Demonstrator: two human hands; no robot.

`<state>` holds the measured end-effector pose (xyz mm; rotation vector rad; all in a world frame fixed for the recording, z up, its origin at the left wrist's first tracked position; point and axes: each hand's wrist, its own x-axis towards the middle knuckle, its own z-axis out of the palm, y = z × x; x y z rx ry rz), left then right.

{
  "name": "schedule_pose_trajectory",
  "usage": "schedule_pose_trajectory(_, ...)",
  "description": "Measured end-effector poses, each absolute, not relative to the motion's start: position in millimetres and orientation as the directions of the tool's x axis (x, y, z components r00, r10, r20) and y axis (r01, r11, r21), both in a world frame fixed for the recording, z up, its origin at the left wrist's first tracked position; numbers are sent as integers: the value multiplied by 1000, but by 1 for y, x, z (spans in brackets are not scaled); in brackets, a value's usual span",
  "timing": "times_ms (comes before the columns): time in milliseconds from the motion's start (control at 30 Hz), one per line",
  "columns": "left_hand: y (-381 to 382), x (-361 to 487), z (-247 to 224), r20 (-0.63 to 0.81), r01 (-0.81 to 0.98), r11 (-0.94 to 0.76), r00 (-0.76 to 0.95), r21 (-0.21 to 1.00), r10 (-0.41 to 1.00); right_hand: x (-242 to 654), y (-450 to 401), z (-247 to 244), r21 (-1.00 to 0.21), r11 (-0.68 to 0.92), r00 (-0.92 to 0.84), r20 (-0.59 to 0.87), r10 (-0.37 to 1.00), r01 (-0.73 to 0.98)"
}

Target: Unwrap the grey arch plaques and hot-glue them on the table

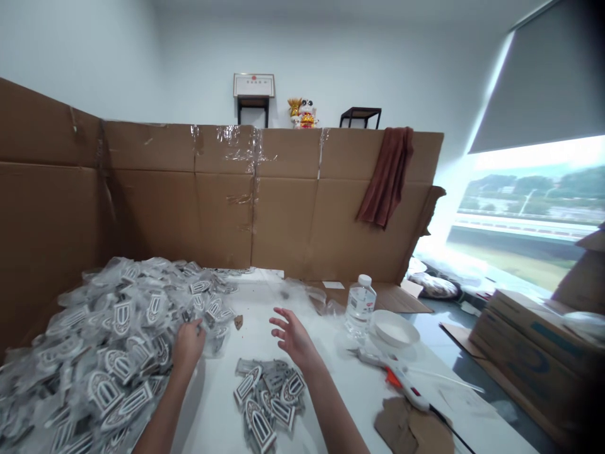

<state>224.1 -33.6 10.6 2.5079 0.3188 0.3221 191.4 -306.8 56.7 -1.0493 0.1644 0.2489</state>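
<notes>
My left hand (188,345) is at the right edge of a big heap of arch-shaped grey-and-white pieces in clear plastic bags (125,359). Its fingers curl in among the bags, and what they grip is partly hidden. My right hand (293,340) is raised over the white table (217,403), fingers spread and holding nothing. Below and between my hands lies a smaller pile of the same arch-shaped pieces (269,400), apparently unbagged. A small brown shield-shaped piece (238,322) rests on the table between the hands.
On the right stand a water bottle (360,306) and a white bowl (396,329). A glue gun (397,377) with an orange trigger lies before them, its cord running frontward beside torn cardboard (411,425). Tall cardboard walls (222,208) enclose the back and left, with a brown cloth (388,176) hung over.
</notes>
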Motion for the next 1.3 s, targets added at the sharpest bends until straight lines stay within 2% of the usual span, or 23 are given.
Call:
schedule_pose_trajectory(67, -33, 228, 19, 157, 148, -780, 941, 608, 301, 192, -302, 62, -877, 406, 966, -225, 130, -259)
schedule_pose_trajectory(133, -34, 230, 28, 150, 127, -752, 946, 647, 289, 192, -297, 69, -938, 269, 973, -186, 136, -217)
schedule_pose_trajectory(200, -40, 231, 36, 127, 84, -714, 963, 695, 237, 191, -289, 75, -986, 49, 976, -147, 158, -157)
schedule_pose_trajectory(300, -56, 231, 46, 73, 3, -633, 993, 774, 94, 186, -271, 78, -952, -306, 968, -104, 227, -30)
schedule_pose_trajectory(367, -68, 229, 51, 31, -30, -563, 999, 826, -8, 182, -257, 75, -856, -505, 982, 20, 185, 113)
schedule_pose_trajectory(433, -80, 225, 56, -12, -35, -494, 996, 869, -92, 180, -245, 72, -672, -709, 976, 173, 130, 214)
schedule_pose_trajectory(533, -90, 217, 66, -64, -15, -449, 985, 893, -161, 181, -236, 68, -431, -873, 964, 228, 138, 227)
schedule_pose_trajectory(600, -93, 211, 74, -101, 12, -451, 980, 893, -172, 185, -238, 68, -365, -899, 959, 226, 168, 243)
schedule_pose_trajectory(767, -86, 213, 77, -225, 112, -510, 960, 853, -165, 195, -257, 70, -360, -893, 960, 166, 223, 270)
schedule_pose_trajectory(967, -52, 240, 37, -175, 193, -714, 980, 674, 100, 197, -274, 70, -367, -888, 955, 5, 295, 276)
schedule_pose_trajectory(1033, -42, 247, 24, -129, 211, -761, 978, 613, 166, 197, -278, 75, -457, -831, 930, -25, 368, 316)
schedule_pose_trajectory(1133, -39, 251, 13, -81, 211, -823, 977, 528, 199, 195, -283, 85, -652, -691, 886, -62, 459, 312)
schedule_pose_trajectory(1233, -47, 250, 7, -54, 188, -871, 981, 454, 184, 193, -285, 93, -745, -602, 876, -49, 480, 287)
schedule_pose_trajectory(1300, -55, 248, 4, -47, 177, -898, 984, 403, 173, 192, -285, 95, -814, -510, 833, -58, 550, 280)
